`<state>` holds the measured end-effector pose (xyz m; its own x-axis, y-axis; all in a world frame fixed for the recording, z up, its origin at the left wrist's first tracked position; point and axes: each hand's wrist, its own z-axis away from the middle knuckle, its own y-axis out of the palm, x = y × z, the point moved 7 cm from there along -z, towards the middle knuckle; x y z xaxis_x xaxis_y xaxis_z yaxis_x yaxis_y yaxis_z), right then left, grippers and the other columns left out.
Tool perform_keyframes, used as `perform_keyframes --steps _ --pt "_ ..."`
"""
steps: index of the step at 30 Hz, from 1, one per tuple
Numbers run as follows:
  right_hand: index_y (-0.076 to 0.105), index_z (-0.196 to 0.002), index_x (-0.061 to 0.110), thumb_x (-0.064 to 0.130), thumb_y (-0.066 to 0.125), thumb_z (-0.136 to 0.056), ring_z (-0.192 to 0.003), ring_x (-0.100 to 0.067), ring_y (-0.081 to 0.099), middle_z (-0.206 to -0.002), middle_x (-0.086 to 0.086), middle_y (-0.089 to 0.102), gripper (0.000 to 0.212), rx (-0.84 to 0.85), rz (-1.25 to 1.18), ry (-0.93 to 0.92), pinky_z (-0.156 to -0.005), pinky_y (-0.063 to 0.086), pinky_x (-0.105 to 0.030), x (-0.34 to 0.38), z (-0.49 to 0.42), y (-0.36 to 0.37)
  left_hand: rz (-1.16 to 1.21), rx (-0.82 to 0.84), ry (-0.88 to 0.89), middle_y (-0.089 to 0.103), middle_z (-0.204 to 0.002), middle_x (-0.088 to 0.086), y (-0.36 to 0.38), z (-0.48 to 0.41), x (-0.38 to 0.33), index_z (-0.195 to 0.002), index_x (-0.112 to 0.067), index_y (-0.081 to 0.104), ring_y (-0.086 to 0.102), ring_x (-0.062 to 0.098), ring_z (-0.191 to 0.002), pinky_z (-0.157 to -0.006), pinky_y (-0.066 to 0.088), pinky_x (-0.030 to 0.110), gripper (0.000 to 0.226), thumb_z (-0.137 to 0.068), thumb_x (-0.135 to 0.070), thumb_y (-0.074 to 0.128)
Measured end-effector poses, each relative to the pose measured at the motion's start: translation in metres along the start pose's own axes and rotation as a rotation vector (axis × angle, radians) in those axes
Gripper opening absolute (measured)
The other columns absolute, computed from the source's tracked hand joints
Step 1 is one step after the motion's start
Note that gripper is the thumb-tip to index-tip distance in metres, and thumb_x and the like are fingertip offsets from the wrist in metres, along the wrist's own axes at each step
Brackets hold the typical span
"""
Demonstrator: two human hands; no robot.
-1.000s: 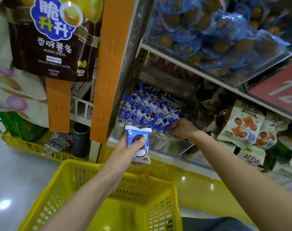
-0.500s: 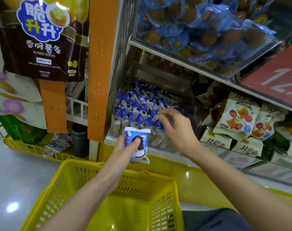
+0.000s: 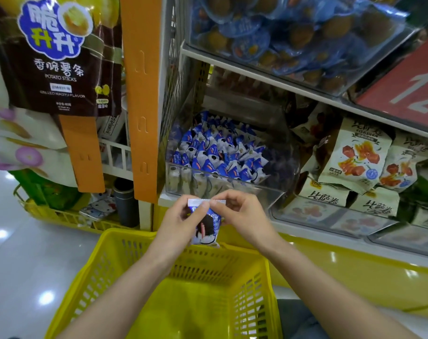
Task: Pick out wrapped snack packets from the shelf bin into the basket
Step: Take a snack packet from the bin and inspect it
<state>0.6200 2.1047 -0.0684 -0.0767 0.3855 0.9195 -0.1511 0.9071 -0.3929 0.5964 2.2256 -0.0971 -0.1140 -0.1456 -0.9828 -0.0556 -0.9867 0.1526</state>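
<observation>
A blue and white snack packet (image 3: 206,227) hangs upright just above the far rim of the yellow basket (image 3: 193,285). My left hand (image 3: 181,222) grips the packet from the left, thumb on its top seal. My right hand (image 3: 242,216) pinches the same top seal from the right. Behind the hands a clear shelf bin (image 3: 279,172) holds several more blue and white packets (image 3: 220,152). What lies at the basket's bottom is hidden by my forearms.
An orange upright post (image 3: 140,99) stands left of the bin. Beige snack bags (image 3: 357,155) fill the shelf to the right. A clear bin of blue-wrapped snacks (image 3: 293,33) sits on the shelf above. A dark potato stick bag (image 3: 59,57) hangs at upper left.
My right hand has drawn back out of the bin and come down to the packet in my left hand. Both hands now hold it by the top seal, closer to the basket.
</observation>
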Motion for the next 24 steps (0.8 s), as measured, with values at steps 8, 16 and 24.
perform_keyframes --steps 8,16,24 --pt "0.067 -0.085 0.022 0.024 0.065 -0.084 -0.074 0.001 0.053 -0.080 0.013 0.057 0.003 -0.076 0.511 -0.391 -0.067 0.042 -0.010 0.021 0.011 0.008 -0.067 -0.080 -0.100 0.068 -0.088 0.017 -0.010 -0.001 0.013 -0.092 -0.004 0.058 0.068 0.021 -0.082 -0.060 0.053 0.025 0.024 -0.094 -0.027 0.050" --pt "0.055 -0.076 0.021 0.014 0.056 -0.091 -0.073 -0.015 0.064 -0.085 -0.007 0.067 0.017 -0.272 -0.110 0.060 -0.059 0.055 -0.022 -0.008 0.004 -0.022 0.128 -0.049 -0.164 0.070 -0.098 0.011 -0.012 0.002 0.017 -0.106 -0.007 0.057 0.068 0.019 -0.085 -0.075 0.056 0.029 0.029 -0.081 -0.017 0.066" --pt "0.049 -0.076 0.013 0.003 0.049 -0.093 -0.065 -0.005 0.062 -0.079 -0.007 0.058 0.020 -0.128 -0.246 0.137 -0.058 0.055 -0.017 -0.017 0.013 -0.002 0.114 -0.213 -0.188 0.072 -0.076 0.000 -0.036 0.006 0.023 -0.088 -0.018 0.060 0.067 0.008 -0.066 -0.062 0.054 0.022 0.012 -0.080 -0.014 0.068"
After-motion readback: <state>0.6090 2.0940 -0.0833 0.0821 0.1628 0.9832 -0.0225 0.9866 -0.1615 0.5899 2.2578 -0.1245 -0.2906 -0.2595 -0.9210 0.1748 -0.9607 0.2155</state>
